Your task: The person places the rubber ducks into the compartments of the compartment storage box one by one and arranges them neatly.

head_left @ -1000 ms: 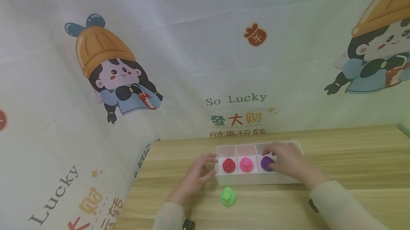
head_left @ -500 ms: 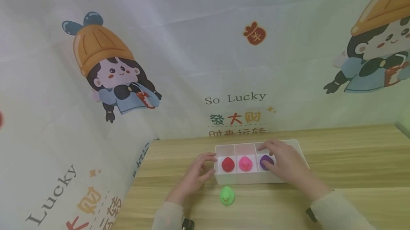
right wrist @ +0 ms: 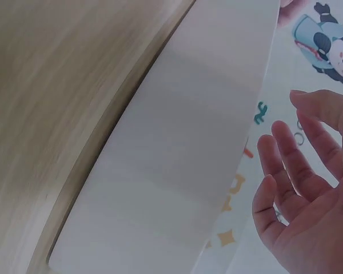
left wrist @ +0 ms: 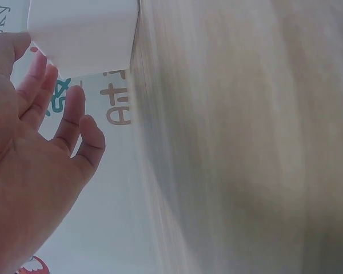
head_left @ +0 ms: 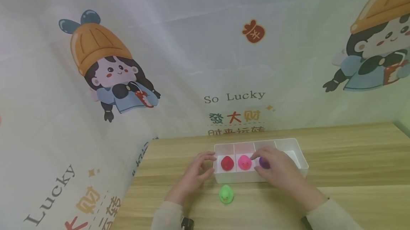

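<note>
A long white divided box (head_left: 235, 178) stands on the table. From left to right, its compartments hold a red toy duck (head_left: 227, 163), a pink toy duck (head_left: 245, 162) and a purple toy (head_left: 264, 162) partly hidden by my right hand (head_left: 282, 169). That hand is raised over the box, its loosely bent fingers holding nothing in the right wrist view. My left hand (head_left: 196, 173) is at the box's left end, fingertips and thumb at its edge, fingers relaxed. In front of the box sits a green toy duck (head_left: 226, 194).
The wooden table (head_left: 346, 166) reaches back to a printed cloth backdrop (head_left: 192, 63) with cartoon figures and lettering. At the box's right end is a fourth compartment (head_left: 293, 156) with its white floor showing. Dark straps (head_left: 187, 223) show at the wrists.
My right hand has let go of the purple toy, which stays in the third compartment, and has moved slightly left over the box. My left hand has stayed at the left end.
</note>
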{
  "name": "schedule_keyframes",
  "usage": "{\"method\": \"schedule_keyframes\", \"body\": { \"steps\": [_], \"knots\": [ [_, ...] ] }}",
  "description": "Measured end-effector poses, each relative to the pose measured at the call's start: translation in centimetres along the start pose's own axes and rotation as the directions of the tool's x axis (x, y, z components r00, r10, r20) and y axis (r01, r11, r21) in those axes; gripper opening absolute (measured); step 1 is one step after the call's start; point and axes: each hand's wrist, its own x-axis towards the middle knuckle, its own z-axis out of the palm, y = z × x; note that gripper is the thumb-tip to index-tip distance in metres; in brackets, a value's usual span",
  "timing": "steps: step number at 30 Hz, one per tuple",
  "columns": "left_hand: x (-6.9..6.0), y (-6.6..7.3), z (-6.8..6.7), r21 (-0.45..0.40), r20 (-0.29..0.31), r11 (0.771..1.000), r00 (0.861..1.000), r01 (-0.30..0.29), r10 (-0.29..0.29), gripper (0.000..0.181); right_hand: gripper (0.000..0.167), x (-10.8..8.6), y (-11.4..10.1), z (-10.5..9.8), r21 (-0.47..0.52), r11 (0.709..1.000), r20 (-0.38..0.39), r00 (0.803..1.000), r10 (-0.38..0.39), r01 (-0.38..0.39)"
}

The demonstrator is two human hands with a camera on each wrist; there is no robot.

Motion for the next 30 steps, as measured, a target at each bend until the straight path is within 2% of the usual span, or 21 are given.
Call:
{"method": "schedule_keyframes", "body": {
  "steps": [6, 13, 18, 22, 28, 30],
  "knots": [
    [0.1, 0.1, 0.0, -0.01, 0.0, 1.0, 1.0, -0.01, 0.01, 0.032, 0.026, -0.2, -0.7, 0.5, -0.009, 1.0, -0.001, 1.0, -0.025, 0.025],
    [-0.5, 3.2, -0.7, -0.026, -0.005, 0.999, 1.0, -0.022, 0.022, 0.028, 0.026, -0.7, -1.3, 1.2, -0.017, 0.997, -0.001, 0.997, -0.08, 0.08],
    [-0.7, 3.7, -0.9, -0.02, 0.001, 1.0, 1.0, -0.007, 0.007, 0.027, 0.024, -0.8, -1.8, 1.7, -0.035, 0.991, 0.0, 0.992, -0.126, 0.126],
    [-0.6, 3.2, -0.7, -0.042, -0.001, 0.999, 1.0, -0.016, 0.015, 0.029, 0.023, -0.9, -2.4, 1.9, -0.043, 0.989, 0.005, 0.99, -0.143, 0.143],
    [0.0, 0.6, 0.0, -0.018, -0.011, 0.999, 0.999, -0.038, 0.038, 0.031, 0.024, -1.1, -3.2, 2.4, -0.065, 0.991, 0.051, 0.992, -0.114, 0.117],
    [0.0, 0.0, 0.0, -0.009, -0.011, 0.999, 0.999, -0.037, 0.037, 0.031, 0.026, -1.2, -3.4, 2.6, -0.064, 0.992, 0.068, 0.992, -0.108, 0.112]
  ]
}}
